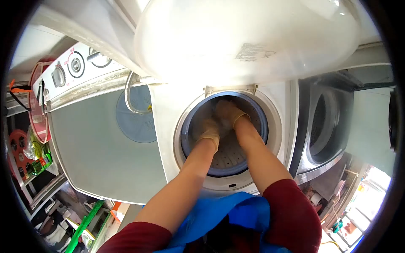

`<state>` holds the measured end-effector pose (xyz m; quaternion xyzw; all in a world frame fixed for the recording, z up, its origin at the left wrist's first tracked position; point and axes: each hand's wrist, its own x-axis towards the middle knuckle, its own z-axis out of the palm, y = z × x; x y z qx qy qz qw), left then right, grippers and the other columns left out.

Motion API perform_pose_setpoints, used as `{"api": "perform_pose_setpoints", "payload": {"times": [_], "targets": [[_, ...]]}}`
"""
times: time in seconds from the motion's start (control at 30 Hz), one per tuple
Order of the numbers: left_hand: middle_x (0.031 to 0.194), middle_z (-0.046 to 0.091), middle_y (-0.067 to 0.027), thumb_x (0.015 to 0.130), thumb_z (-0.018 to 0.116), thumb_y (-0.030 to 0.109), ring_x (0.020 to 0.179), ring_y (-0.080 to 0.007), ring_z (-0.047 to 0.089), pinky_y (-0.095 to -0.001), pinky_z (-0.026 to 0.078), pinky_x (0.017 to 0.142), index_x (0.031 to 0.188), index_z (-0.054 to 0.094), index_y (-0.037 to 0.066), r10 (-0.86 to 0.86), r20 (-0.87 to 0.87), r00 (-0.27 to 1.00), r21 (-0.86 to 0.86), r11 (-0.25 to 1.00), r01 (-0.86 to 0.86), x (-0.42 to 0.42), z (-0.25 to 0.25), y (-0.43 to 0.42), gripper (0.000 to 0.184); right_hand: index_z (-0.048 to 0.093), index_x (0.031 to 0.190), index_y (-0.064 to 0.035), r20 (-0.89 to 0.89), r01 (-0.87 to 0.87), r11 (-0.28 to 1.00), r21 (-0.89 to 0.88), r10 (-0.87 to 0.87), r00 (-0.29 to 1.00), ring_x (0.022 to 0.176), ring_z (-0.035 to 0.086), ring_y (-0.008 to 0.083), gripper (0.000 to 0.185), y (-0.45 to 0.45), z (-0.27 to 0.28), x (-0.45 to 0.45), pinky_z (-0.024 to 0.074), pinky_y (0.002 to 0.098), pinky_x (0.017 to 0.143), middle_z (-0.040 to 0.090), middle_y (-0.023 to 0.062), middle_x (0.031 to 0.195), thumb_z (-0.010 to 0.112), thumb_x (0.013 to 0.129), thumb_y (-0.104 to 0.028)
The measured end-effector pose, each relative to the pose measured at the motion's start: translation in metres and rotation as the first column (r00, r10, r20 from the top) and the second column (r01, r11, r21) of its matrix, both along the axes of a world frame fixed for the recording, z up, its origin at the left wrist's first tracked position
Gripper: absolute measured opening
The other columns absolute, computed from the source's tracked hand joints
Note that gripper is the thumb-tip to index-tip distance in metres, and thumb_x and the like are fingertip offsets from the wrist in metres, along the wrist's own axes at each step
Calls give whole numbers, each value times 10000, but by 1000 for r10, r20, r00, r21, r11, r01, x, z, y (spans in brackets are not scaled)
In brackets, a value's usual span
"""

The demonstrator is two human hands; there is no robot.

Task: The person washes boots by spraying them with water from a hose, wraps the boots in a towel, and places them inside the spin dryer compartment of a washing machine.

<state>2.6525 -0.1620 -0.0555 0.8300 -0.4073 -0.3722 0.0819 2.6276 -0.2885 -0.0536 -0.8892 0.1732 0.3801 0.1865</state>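
Observation:
Both my arms reach down into the round spin tub (228, 157) of a white twin-tub washing machine. The tub has a blue rim and a perforated floor. My left hand (207, 128), in a yellowish glove, is at the tub's left side. My right hand (230, 113), gloved the same way, is deeper, near the back wall. Between and around them is a blurred pale patch that may be cloth; I cannot make it out. The fingers of both hands are dim and hidden. A translucent lid (244, 29) stands raised behind the tub.
Left of the tub is the grey wash compartment (93, 147) with a round blue disc (137, 114) and a drain hose (128, 95). The control panel (74, 67) runs behind it. On the right stands a dark front-loading machine (325, 122). Bottles (42, 162) sit on a left shelf.

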Motion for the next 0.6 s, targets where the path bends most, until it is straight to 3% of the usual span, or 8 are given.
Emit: {"api": "perform_pose_setpoints", "payload": {"times": [0.13, 0.23, 0.33, 0.4, 0.43, 0.47, 0.53, 0.6], "targets": [[1359, 559, -111, 944, 524, 224, 1318, -250, 483, -415, 382, 1066, 1279, 593, 73, -558, 139, 818, 151, 829, 539, 18, 73, -18, 374, 630, 1263, -84, -14, 28, 1000, 8, -28, 1000, 1357, 416, 342, 419, 11, 50, -2, 396, 503, 1075, 542, 166, 1379, 541, 924, -314], [1319, 589, -84, 926, 530, 160, 1314, -230, 482, -411, 377, 1059, 1234, 617, 85, -875, 180, 449, 317, 484, 816, 32, 154, -14, 329, 581, 1344, -151, -199, -496, 847, -189, 462, 864, 1304, 483, 305, 484, 7, 96, -12, 413, 448, 1061, 562, 140, 1373, 565, 904, -352], [1315, 583, -133, 795, 628, 112, 1202, -267, 552, -428, 355, 1105, 1108, 674, 72, -776, 260, 575, -131, 562, 817, 61, 240, 17, 319, 568, 1355, -175, -189, -95, 995, -35, 87, 978, 1119, 643, 318, 426, 14, 192, -32, 474, 419, 997, 654, 138, 1243, 513, 945, -280], [1369, 541, -128, 819, 620, 84, 1286, -268, 475, -436, 305, 1136, 1165, 654, 62, -813, 257, 522, -12, 537, 843, 79, 350, 18, 348, 587, 1313, -136, 104, 108, 992, 69, -115, 988, 1052, 654, 347, 394, 15, 282, -60, 489, 431, 952, 690, 168, 1106, 517, 944, -256], [1392, 523, -98, 887, 591, 125, 1307, -277, 440, -439, 321, 1126, 1245, 627, 76, -646, 624, 440, -136, 464, 875, 95, 390, 38, 363, 609, 1266, -108, 353, 185, 977, 101, -209, 912, 1006, 655, 357, 363, 11, 286, -84, 494, 437, 920, 689, 179, 1035, 537, 934, -239], [1442, 486, -82, 929, 597, 226, 1341, -277, 409, -443, 302, 1141, 1334, 576, 108, -350, 675, 650, -478, 464, 746, 118, 409, 51, 422, 631, 1218, -81, 580, 246, 959, 139, -280, 765, 960, 657, 367, 335, 3, 288, -111, 499, 443, 889, 688, 189, 964, 557, 925, -223], [1477, 451, -96, 915, 648, 291, 1352, -279, 412, -447, 306, 1146, 1408, 502, 143, -148, 757, 637, -511, 473, 718, 152, 487, 37, 535, 626, 1213, -68, 697, 365, 919, 148, -359, 621, 939, 660, 354, 337, -4, 298, -167, 503, 434, 870, 683, 195, 932, 577, 907, -201], [1402, 534, -122, 907, 614, 509, 1085, -320, 638, -468, 524, 942, 1454, 422, 133, 422, 892, 162, -324, 348, 880, 188, 560, 4, 692, 622, 1207, -55, 809, 460, 873, 161, -384, 444, 917, 663, 341, 341, -6, 324, -194, 506, 425, 851, 678, 200, 899, 597, 890, -178]]}}
